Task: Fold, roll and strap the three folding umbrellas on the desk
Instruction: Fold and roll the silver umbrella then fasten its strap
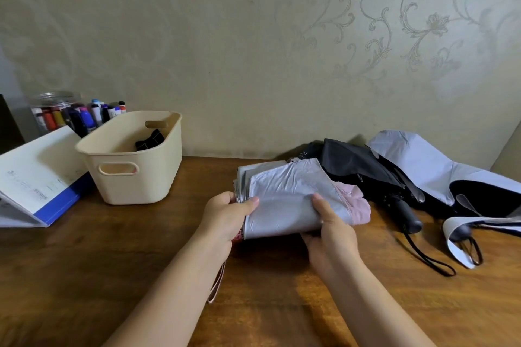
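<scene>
As left hand (225, 214) grips umbrella (290, 194), black cloth (150, 139) (checked) in basket (135, 177).

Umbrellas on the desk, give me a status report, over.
Left hand and right hand grip the pink umbrella, canopy gathered, not yet rolled. Black umbrella and lavender umbrella lie loose beside it. Nothing blocking.

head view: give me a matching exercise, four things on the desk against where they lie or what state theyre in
1 silver-pink umbrella
2 black umbrella
3 pale lilac umbrella
4 cream basket

a far right, spread loose
b held by left hand and right hand
c left of the hands, dark item inside
d between the other two umbrellas, unrolled

Pairs: 1-b, 2-d, 3-a, 4-c
</scene>
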